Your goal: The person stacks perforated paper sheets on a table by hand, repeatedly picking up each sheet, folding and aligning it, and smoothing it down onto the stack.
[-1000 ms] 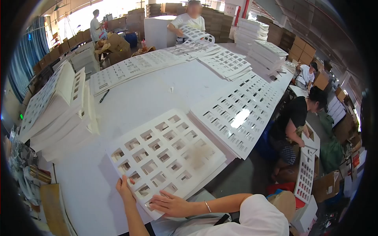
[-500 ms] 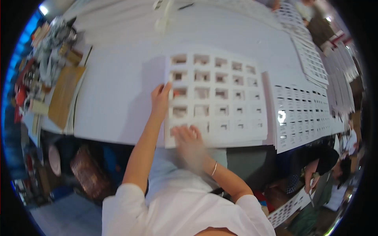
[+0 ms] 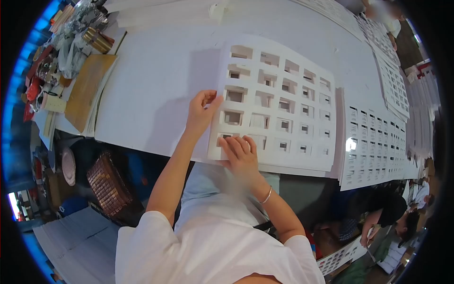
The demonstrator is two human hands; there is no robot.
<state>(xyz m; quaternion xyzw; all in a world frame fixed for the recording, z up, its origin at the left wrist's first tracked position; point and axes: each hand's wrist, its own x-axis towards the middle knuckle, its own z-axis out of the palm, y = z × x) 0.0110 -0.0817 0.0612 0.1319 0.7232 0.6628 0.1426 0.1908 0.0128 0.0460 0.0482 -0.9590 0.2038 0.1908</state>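
A stack of white sheets with rows of rectangular cut-out windows (image 3: pixel 276 89) lies on the table in front of me. My left hand (image 3: pixel 202 113) is at the stack's left edge. Its fingers are curled and the thumb rests against the edge, closed on the side of the sheets. My right hand (image 3: pixel 242 154) lies over the lower left corner, fingers bent and slightly apart, the tips at the bottom left window. Whether anything small is under those fingertips is hidden.
Printed sheets (image 3: pixel 371 146) lie to the right of the stack, with more along the far right edge. At left are a brown board (image 3: pixel 90 92), a metallic flask (image 3: pixel 98 40) and clutter. Another person (image 3: pixel 385 210) works at lower right with a perforated sheet (image 3: pixel 343 255).
The view has shifted, so the stack appears farther right. My left fingers, earlier reaching at a left window, are now curled outside the edge. My right hand's fingers now rest over the corner window.
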